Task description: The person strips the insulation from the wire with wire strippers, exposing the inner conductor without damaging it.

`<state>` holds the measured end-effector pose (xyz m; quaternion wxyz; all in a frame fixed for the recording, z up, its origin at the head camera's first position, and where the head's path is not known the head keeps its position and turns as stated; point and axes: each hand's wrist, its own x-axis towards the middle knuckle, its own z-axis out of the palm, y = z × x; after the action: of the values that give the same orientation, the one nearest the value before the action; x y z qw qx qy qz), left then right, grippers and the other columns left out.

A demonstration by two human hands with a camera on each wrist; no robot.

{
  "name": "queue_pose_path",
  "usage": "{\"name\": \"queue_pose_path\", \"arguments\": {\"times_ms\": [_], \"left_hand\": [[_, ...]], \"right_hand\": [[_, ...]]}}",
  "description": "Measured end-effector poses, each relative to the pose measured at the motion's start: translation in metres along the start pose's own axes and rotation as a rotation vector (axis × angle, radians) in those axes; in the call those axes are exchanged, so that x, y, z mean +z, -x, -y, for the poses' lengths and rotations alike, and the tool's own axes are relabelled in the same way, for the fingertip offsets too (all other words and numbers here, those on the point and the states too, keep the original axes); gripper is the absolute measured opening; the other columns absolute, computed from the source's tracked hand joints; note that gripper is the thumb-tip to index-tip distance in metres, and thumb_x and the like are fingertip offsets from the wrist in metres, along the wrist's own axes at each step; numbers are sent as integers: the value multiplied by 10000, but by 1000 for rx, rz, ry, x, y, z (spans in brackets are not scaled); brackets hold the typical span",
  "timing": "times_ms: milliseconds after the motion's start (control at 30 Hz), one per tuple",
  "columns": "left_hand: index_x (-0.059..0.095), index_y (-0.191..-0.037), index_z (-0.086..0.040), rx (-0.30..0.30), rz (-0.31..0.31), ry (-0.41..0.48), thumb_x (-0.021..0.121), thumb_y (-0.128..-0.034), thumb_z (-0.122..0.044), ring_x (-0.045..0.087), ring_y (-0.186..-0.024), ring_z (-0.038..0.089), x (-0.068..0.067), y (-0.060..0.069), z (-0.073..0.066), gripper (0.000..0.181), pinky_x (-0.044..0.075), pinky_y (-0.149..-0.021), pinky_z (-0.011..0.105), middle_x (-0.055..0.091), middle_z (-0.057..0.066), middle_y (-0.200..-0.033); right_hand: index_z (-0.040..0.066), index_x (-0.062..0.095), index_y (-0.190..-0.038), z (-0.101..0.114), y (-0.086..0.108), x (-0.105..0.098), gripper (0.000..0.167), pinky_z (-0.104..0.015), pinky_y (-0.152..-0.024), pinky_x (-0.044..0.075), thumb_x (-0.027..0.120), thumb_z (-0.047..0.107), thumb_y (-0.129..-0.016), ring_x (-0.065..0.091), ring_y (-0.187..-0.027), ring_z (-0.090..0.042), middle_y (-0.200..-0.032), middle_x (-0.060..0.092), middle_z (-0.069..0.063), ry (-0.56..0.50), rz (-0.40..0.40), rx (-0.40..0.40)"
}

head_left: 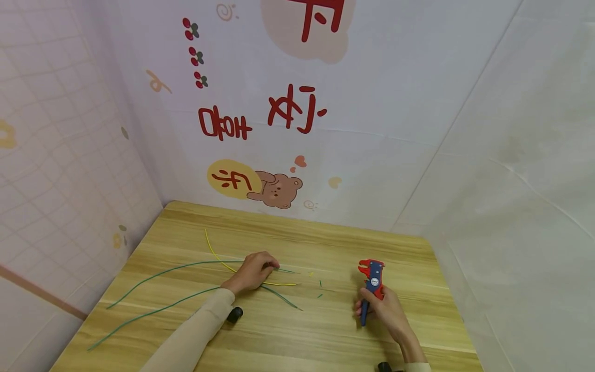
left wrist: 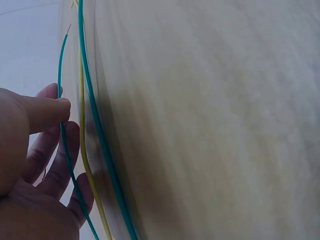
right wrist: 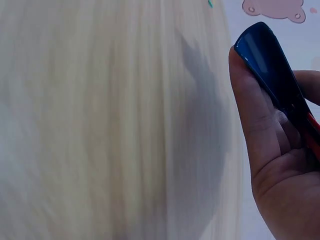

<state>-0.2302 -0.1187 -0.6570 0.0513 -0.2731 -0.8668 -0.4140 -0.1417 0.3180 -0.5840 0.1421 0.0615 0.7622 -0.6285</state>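
Observation:
My left hand [head_left: 253, 271] pinches a green wire [left wrist: 60, 67] between thumb and fingers, close to its bare-tipped end. In the head view this wire curves away to the left across the table. A yellow wire [head_left: 215, 253] and a second green wire [head_left: 153, 312] pass beneath the left hand and wrist, with their ends showing to the right. My right hand [head_left: 386, 310] grips a red and blue wire stripper [head_left: 374, 276] by its handles, its jaws pointing away from me. Only a blue handle [right wrist: 267, 62] and a bit of red appear in the right wrist view.
Short green scraps [head_left: 320, 283] and a tiny yellow scrap [head_left: 311, 274] lie between the hands on the wooden table [head_left: 316, 336]. A printed white cloth wall [head_left: 362, 139] rises behind the table, with more cloth on both sides. Black devices [head_left: 235, 315] sit by the wrists.

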Motion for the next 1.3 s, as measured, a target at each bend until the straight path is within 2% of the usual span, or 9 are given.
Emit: {"name": "queue_pose_path", "arguments": {"times_ms": [233, 367, 467, 600, 767, 833, 967, 1200, 1300], "left_hand": [[856, -1130, -124, 47, 0, -31, 736, -1093, -85, 715, -972, 125, -9, 3, -15, 132, 594, -855, 323, 794, 22, -1089], [862, -1118, -183, -8, 5, 24, 742, -1098, -128, 693, -947, 70, -3, 2, -2, 133, 580, -838, 305, 784, -31, -1069], [859, -1131, -175, 3, 13, 8, 727, -1108, -123, 692, -950, 74, -1, 2, 2, 144, 578, -836, 302, 782, -24, -1078], [856, -1143, -138, 53, 5, -14, 720, -1114, -124, 701, -938, 104, -4, 2, -2, 139, 585, -801, 314, 787, 12, -1080], [862, -1119, -210, 7, 0, 17, 746, -1103, -158, 701, -946, 70, 3, 3, 8, 128, 579, -828, 296, 786, -48, -1071], [862, -1119, -216, 11, -3, 17, 742, -1106, -164, 696, -943, 59, 3, 3, 9, 131, 572, -825, 284, 784, -57, -1068], [864, -1116, -149, 6, 11, 30, 738, -1094, -107, 710, -942, 111, -8, 3, -12, 134, 598, -826, 331, 793, -7, -1069], [859, -1131, -156, 23, -4, 14, 732, -1098, -95, 700, -933, 90, 1, 5, 5, 144, 585, -807, 292, 789, 1, -1074], [863, -1100, -177, -3, -5, 41, 761, -1075, -91, 702, -935, 79, -1, 4, 1, 135, 593, -823, 293, 789, -8, -1057]], "right_hand": [[-107, 533, -1397, 3, -9, -18, 401, -416, -766, 700, 654, 195, -1162, 839, -826, -300, -986, 803, -218, 71, 17, 10], [-136, 558, -1353, 2, -14, -27, 394, -398, -781, 697, 672, 182, -1152, 831, -846, -286, -998, 788, -208, 108, 47, 18], [-145, 579, -1368, 0, -17, -32, 412, -383, -777, 693, 685, 185, -1145, 826, -866, -277, -1032, 788, -224, 156, 42, 22], [-119, 647, -1346, 0, -19, -37, 420, -341, -730, 665, 740, 217, -1113, 805, -865, -238, -1050, 810, -198, 280, -18, 25], [-69, 723, -1253, 1, -23, -41, 400, -295, -641, 553, 811, 272, -1064, 689, -773, -186, -957, 754, -96, 408, -80, 46], [-63, 733, -1256, 1, -24, -42, 414, -292, -620, 524, 823, 286, -1055, 660, -743, -183, -933, 738, -82, 433, -88, 52], [-73, 736, -1288, 1, -26, -45, 450, -288, -617, 536, 837, 291, -1043, 675, -734, -177, -937, 755, -89, 456, -98, 60], [-88, 719, -1320, 0, -29, -49, 489, -294, -627, 568, 835, 299, -1046, 697, -749, -180, -966, 763, -104, 507, -108, 56], [-93, 711, -1315, 0, -29, -50, 488, -288, -612, 548, 828, 300, -1050, 679, -745, -180, -948, 752, -104, 529, -108, 51]]}}
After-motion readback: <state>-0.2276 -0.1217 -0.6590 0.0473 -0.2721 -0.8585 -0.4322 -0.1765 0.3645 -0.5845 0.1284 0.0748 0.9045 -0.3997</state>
